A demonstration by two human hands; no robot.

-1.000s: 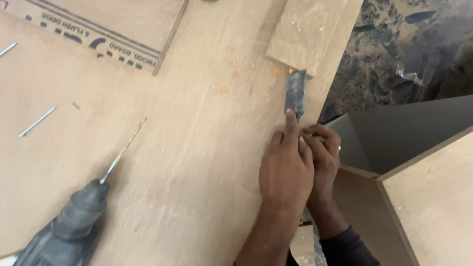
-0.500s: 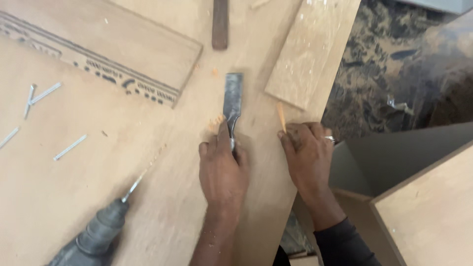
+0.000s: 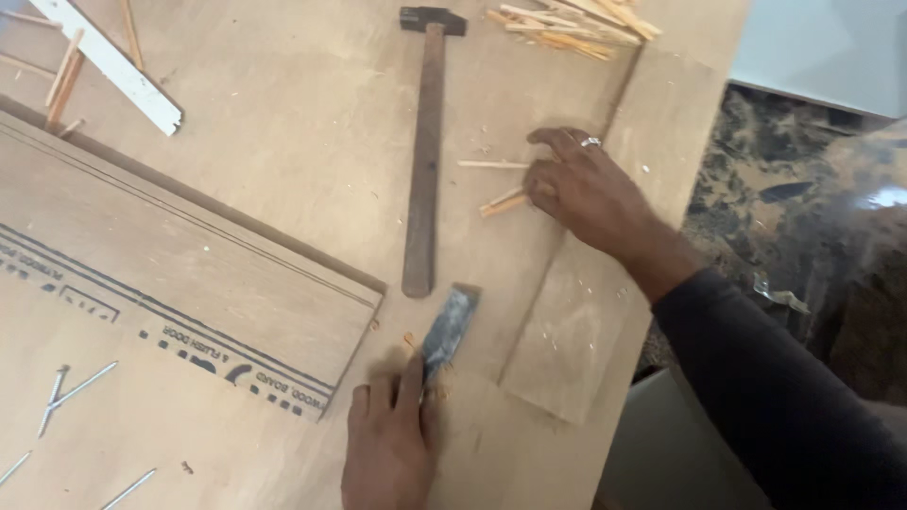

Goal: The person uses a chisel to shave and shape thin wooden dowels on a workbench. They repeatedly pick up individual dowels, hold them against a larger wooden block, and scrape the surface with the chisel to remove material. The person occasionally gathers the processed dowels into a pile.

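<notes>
My left hand (image 3: 389,444) grips a flat metal chisel (image 3: 448,329) at the bottom centre, forefinger stretched along the blade, which rests on the plywood worktop (image 3: 283,142). My right hand (image 3: 586,189), a ring on one finger, is out over the top beside a long-handled hammer (image 3: 423,170). Its thumb and fingers pinch a short wooden peg (image 3: 501,200). Another thin peg (image 3: 491,164) lies loose just above it. The chisel tip points up toward the hammer's handle end.
A printed plywood board (image 3: 189,274) lies on the left, with several nails (image 3: 66,387) below it. A pile of wooden pegs (image 3: 576,24) sits at the top, a white strip (image 3: 113,61) top left. A narrow plywood offcut (image 3: 576,312) lies along the worktop's right edge.
The view has swung up, bringing the hammer and peg pile into sight; the drill is gone from view. My right hand has moved away from the chisel, up to the loose pegs.
</notes>
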